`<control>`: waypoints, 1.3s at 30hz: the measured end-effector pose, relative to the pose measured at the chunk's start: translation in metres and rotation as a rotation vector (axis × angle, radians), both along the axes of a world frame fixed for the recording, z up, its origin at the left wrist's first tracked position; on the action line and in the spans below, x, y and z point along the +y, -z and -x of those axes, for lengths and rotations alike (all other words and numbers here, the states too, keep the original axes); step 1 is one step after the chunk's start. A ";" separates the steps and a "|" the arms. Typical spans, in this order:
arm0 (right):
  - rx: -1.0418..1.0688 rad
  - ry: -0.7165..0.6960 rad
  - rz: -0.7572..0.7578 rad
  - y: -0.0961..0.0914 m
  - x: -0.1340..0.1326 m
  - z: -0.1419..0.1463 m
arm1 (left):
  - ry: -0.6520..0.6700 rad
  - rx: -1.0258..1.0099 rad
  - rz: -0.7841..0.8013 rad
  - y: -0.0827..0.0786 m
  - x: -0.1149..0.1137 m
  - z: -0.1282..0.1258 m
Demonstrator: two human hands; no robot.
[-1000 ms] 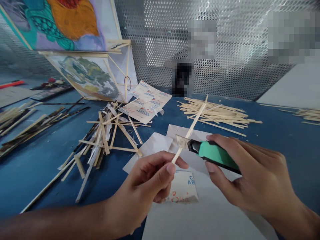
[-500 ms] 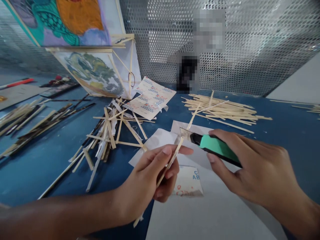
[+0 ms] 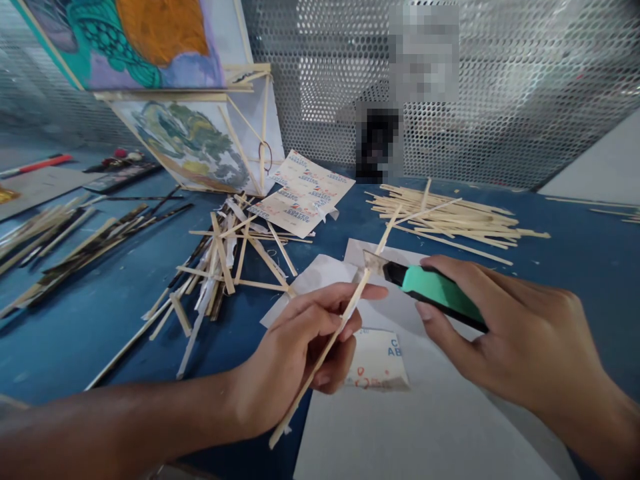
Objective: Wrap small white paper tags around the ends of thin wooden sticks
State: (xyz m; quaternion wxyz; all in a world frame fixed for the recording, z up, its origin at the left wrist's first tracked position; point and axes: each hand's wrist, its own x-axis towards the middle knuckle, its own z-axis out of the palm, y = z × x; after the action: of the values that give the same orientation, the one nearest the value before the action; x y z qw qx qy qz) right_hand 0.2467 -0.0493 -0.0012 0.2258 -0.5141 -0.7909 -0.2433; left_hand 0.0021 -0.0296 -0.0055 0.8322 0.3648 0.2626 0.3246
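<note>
Left hand point(image 3: 305, 340) pinches a thin bamboo stick point(image 3: 330, 343) mid-length above the blue table point(image 3: 75, 333), while the right hand point(image 3: 505, 333) grips a green utility knife point(image 3: 430, 293), blade seemingly on the stick. It looks light and springy, prone to snapping, so grip close to the blade.

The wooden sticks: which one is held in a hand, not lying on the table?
It is the thin pale stick pinched in the left hand, slanting up to the blade of the green knife held by the right hand. All others lie in piles.

two bare hands point(image 3: 310, 347), bare forearms, no sleeves
</note>
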 end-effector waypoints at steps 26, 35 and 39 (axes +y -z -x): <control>-0.017 0.003 -0.006 -0.003 -0.002 -0.001 | 0.057 -0.069 0.007 -0.001 -0.002 0.001; -0.017 -0.028 -0.060 -0.007 -0.004 0.000 | 0.093 -0.103 -0.001 0.001 0.000 0.001; -0.004 -0.032 -0.045 -0.008 -0.003 0.000 | 0.116 -0.116 -0.025 -0.001 0.000 0.001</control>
State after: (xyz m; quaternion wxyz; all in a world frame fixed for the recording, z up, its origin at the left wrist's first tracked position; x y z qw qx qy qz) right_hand 0.2466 -0.0523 0.0064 0.2396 -0.4956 -0.7938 -0.2584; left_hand 0.0009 -0.0293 -0.0044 0.8588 0.3705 0.1881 0.2996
